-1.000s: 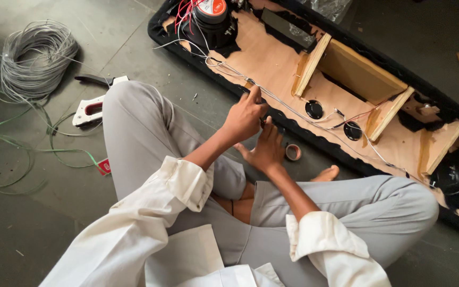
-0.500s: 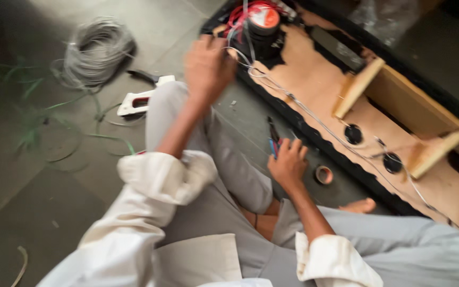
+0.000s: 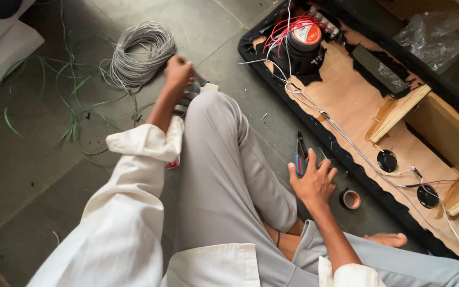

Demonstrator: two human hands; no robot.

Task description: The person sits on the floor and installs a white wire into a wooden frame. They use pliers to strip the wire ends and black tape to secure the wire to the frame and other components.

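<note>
Reaching for tools, wiring paused.
My left hand closed on something small at ten o'clock; my right hand, fingers spread, covered the pliers; gripping them seemed next.

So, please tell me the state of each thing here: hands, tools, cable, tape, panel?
left hand: closed around a small object, beside the cable coil
right hand: resting on the pliers, fingers spread
pliers: lying on the floor, jaws shut
grey cable coil: wound up, lying flat
tape roll: lying flat on the floor
wooden panel: lying flat, wires loose across it
green wires: loose, scattered
</note>
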